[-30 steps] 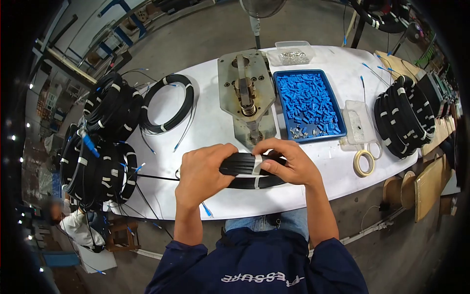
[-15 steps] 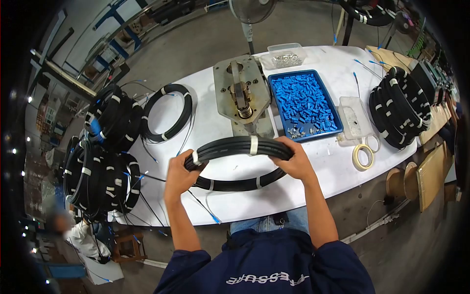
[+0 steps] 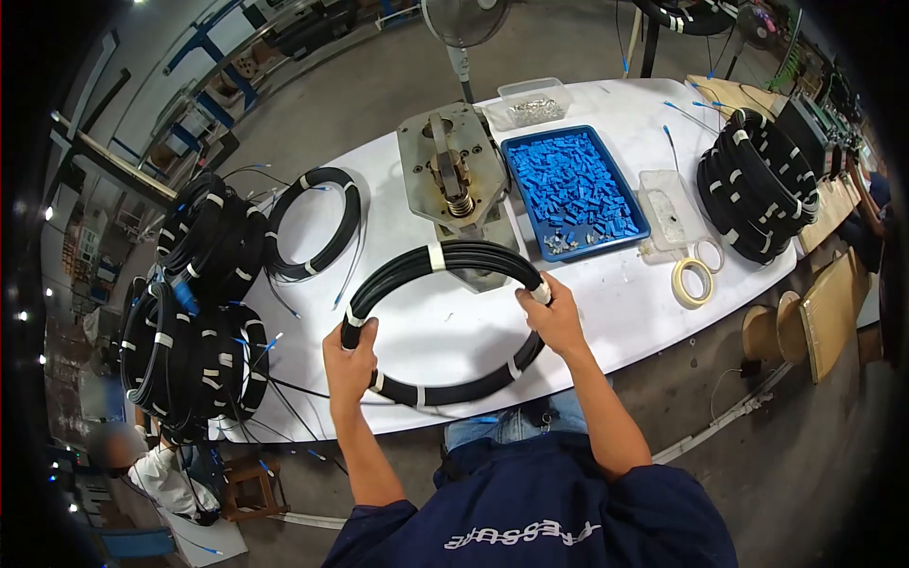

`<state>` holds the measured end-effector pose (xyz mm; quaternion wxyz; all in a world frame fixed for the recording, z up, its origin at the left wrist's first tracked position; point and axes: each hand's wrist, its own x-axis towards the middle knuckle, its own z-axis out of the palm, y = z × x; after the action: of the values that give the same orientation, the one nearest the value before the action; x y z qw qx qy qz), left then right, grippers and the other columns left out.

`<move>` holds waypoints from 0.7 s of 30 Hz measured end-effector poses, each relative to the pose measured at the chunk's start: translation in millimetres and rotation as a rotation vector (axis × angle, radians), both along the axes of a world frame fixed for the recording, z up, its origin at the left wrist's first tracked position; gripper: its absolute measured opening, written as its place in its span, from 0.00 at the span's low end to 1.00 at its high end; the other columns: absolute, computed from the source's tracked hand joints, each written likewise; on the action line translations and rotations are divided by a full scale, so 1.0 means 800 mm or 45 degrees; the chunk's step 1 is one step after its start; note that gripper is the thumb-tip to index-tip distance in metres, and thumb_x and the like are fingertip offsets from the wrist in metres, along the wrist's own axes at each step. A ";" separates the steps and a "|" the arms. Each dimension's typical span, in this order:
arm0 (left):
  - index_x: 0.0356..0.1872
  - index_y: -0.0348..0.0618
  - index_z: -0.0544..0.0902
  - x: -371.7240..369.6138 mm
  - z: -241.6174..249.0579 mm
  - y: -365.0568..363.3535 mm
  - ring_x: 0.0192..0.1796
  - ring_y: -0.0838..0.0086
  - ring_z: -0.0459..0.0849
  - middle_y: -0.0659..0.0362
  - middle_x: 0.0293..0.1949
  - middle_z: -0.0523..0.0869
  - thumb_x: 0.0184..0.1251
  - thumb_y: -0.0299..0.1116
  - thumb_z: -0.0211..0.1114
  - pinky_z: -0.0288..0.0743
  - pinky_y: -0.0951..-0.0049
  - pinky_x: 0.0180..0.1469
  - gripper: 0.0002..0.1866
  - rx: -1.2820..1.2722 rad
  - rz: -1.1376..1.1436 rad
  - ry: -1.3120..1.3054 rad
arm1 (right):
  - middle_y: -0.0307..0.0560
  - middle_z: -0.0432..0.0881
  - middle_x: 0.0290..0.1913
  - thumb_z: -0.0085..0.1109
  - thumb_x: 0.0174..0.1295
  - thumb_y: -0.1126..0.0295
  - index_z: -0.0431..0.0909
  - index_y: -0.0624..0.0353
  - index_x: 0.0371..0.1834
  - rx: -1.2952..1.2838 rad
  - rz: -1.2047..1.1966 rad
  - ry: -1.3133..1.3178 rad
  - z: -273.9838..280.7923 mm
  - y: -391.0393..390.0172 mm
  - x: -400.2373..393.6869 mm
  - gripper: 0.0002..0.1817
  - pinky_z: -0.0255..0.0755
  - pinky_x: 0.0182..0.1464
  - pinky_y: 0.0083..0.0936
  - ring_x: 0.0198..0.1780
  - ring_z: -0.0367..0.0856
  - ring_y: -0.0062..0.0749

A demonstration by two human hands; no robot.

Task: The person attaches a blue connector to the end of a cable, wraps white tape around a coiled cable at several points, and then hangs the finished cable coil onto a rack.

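A black cable coil [image 3: 483, 254], bound with white tape bands, is held over the front of the white table [image 3: 606, 346]. My left hand [image 3: 350, 364] is closed round the coil's left side, and my right hand [image 3: 557, 317] grips its right side near a white band. Just beyond the coil stands a metal press [image 3: 454, 170]. To the press's right lies a blue tray [image 3: 647, 232] of small blue parts. Another taped coil [image 3: 352, 213] rests flat on the table to the left.
Stacked coils stand at the left [image 3: 204, 350] and right [image 3: 757, 189]. A clear box [image 3: 535, 102] of small metal parts, a shallow clear container [image 3: 668, 213] and a tape roll [image 3: 692, 283] are on the table. Behind is a fan [image 3: 464, 19]; a seated person [image 3: 175, 483] is lower left.
The held coil has tilted to face the camera more, showing as a wider ring. My left hand has moved slightly down, and my right hand has shifted slightly left and down.
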<state>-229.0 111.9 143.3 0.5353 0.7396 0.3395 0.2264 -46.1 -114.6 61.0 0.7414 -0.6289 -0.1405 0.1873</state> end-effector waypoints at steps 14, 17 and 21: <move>0.57 0.30 0.72 -0.033 -0.169 -0.003 0.39 0.55 0.83 0.46 0.35 0.83 0.68 0.39 0.66 0.78 0.56 0.42 0.25 0.518 -0.410 0.596 | 0.56 0.78 0.47 0.67 0.56 0.65 0.72 0.56 0.57 -1.490 0.066 -0.973 -0.032 -0.071 -0.048 0.25 0.71 0.46 0.47 0.47 0.77 0.53; 0.54 0.31 0.77 -0.017 -0.146 0.004 0.51 0.48 0.79 0.44 0.43 0.82 0.66 0.40 0.67 0.75 0.51 0.51 0.24 0.865 -0.492 0.684 | 0.55 0.74 0.50 0.70 0.53 0.65 0.75 0.55 0.56 -1.334 0.168 -0.779 -0.048 -0.066 -0.030 0.26 0.68 0.51 0.49 0.52 0.71 0.55; 0.55 0.33 0.79 0.023 -0.134 -0.001 0.53 0.45 0.77 0.46 0.53 0.79 0.64 0.42 0.68 0.73 0.52 0.55 0.25 0.782 -0.479 0.772 | 0.54 0.74 0.50 0.70 0.55 0.64 0.75 0.54 0.60 -1.027 0.165 -0.826 -0.068 -0.031 -0.003 0.28 0.68 0.51 0.47 0.52 0.71 0.54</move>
<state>-210.6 110.7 35.8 0.2002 0.9451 0.2580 -0.0111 -48.3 -139.7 6.6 0.3453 -0.8803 -0.3184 0.0677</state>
